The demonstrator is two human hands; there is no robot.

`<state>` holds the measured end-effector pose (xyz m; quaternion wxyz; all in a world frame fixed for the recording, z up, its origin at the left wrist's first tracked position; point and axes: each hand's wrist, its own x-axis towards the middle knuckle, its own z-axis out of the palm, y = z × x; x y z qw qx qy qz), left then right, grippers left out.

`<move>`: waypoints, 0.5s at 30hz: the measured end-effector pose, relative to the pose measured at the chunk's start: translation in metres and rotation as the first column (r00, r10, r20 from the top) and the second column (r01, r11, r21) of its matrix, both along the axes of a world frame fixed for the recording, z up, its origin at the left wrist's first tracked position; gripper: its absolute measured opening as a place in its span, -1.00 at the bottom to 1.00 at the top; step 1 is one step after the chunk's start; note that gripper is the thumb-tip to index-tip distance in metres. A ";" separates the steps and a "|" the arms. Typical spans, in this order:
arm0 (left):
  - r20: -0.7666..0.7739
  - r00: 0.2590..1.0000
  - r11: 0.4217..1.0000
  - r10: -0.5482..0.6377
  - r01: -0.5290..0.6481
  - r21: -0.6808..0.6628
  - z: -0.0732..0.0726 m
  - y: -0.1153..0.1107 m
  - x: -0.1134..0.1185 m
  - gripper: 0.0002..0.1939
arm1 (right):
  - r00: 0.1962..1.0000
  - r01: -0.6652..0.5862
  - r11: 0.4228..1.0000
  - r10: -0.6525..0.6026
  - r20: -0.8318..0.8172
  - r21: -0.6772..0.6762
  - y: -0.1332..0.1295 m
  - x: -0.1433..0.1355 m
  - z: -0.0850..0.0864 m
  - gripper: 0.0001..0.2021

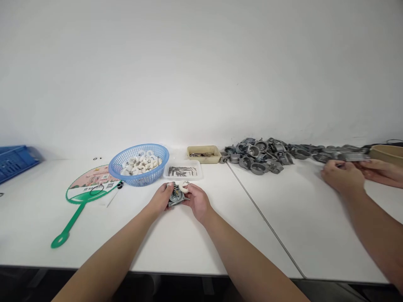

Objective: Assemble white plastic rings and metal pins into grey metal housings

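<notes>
A grey metal part [176, 197] with small brass-coloured pieces inside is held just above the white table [176, 247]. My left hand [161, 199] grips its left side, the thumb on top. My right hand [197, 202] pinches a white ring-shaped piece [184, 187] at the metal part's upper right, with fingers also at the part's right edge. Behind my hands stands a clear tray [198, 171] of thin dark pins. A blue basket [138, 180] of white pieces [145, 162] is to its left.
A beige tray [204, 160] and a heap of grey metal parts [258, 155] lie along the wall. A green-handled fan [74, 218] and a blue crate [15, 163] are at left. Another person's hands [344, 178] hold a metal part at right, near a tan container [387, 153].
</notes>
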<state>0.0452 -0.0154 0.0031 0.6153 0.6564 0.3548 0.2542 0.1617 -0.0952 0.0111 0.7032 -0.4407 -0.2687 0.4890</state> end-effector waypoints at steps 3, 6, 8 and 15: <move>-0.010 0.995 0.989 0.101 -0.099 0.108 -0.002 0.000 0.002 -0.36 | 1.000 0.010 1.000 -0.010 -0.017 -0.023 0.000 -0.003 0.004 -0.80; -0.016 0.988 0.936 0.151 -0.138 0.325 -0.001 0.005 0.001 -0.50 | 1.000 0.007 0.999 -0.007 0.006 -0.035 -0.001 -0.004 0.007 -0.83; -0.051 0.980 0.877 0.194 -0.150 0.456 -0.001 0.011 -0.002 -0.54 | 1.000 -0.002 0.999 0.003 0.008 -0.044 -0.001 -0.005 0.010 -0.82; 0.021 0.972 0.854 0.232 -0.214 0.473 -0.002 0.023 -0.008 -0.64 | 0.995 -0.039 0.997 0.045 0.088 -0.073 -0.004 -0.008 0.013 -0.75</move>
